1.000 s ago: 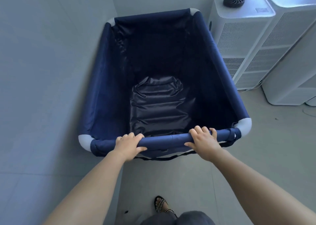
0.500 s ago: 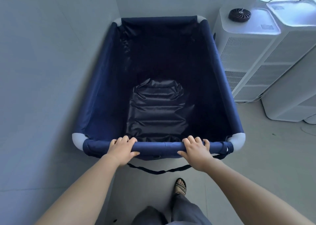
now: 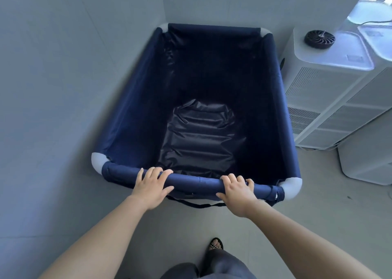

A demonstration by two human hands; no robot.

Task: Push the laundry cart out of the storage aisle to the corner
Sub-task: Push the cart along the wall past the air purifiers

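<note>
The laundry cart [image 3: 282, 117] is a deep navy fabric bin with white plastic corner joints. It holds nothing but its crinkled dark liner. Its far end sits in the corner where two grey walls meet, with its left side along the left wall. My left hand [image 3: 151, 186] grips the near top rail left of centre. My right hand [image 3: 238, 190] grips the same rail right of centre. A dark strap hangs below the rail between my hands.
A white louvred appliance [image 3: 322, 100] with a round black fan [image 3: 319, 39] on top stands close to the cart's right side. Another white unit [image 3: 367, 162] stands nearer at right. Grey floor lies behind the cart, with my sandalled foot [image 3: 216, 243] on it.
The cart has rolled forward toward the wall corner, with both hands staying on the near rail. My view has tilted up a little, and my foot has stepped forward.
</note>
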